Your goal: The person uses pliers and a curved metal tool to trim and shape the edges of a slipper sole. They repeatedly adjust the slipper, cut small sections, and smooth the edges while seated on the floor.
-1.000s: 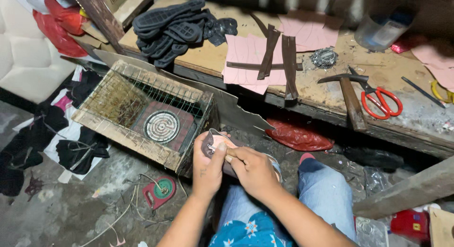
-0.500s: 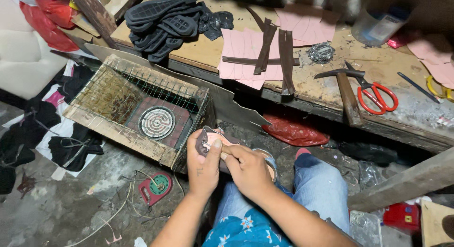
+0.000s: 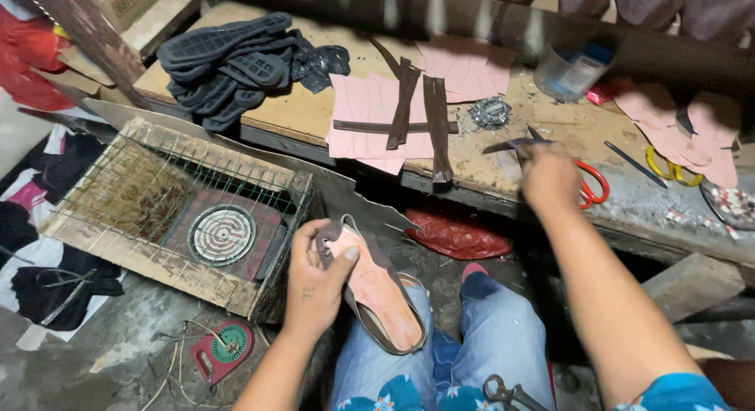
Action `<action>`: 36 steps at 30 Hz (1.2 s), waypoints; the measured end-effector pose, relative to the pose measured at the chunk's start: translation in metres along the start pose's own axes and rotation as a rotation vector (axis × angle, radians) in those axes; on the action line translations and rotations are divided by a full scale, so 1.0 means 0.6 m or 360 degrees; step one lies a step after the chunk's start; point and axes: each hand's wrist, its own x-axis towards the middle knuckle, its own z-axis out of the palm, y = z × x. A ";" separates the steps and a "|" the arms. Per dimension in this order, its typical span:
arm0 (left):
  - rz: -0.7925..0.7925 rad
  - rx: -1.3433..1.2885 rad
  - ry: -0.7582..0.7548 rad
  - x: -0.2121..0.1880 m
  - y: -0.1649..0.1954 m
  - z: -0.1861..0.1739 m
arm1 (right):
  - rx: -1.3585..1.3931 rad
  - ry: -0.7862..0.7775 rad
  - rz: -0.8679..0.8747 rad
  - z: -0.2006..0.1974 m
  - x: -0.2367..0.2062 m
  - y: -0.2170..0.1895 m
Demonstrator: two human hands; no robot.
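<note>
left hand [image 3: 314,281] has the pink-soled sandal [image 3: 376,289] gripped at its far end over the lap, long axis running near-right, while the right hand [image 3: 550,177] is far right on the workbench [image 3: 275,112], closed around the hammer [image 3: 510,146].

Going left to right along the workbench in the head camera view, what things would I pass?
Black rubber soles → pink cut sheets → dark leather strips → right hand on a hammer → red-handled scissors → yellow-handled tool.
</note>
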 end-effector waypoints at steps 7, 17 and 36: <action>-0.0102 0.0005 -0.0069 0.024 0.000 0.039 | -0.0169 0.0026 0.0154 0.007 0.019 0.093; 0.0051 0.0421 -0.0295 0.021 0.000 0.101 | 0.0833 -0.0996 -0.0025 -0.137 -0.325 0.017; 0.0328 0.0859 -0.1347 -0.043 -0.073 0.305 | 0.1125 -0.0558 0.0457 -0.172 -0.522 0.054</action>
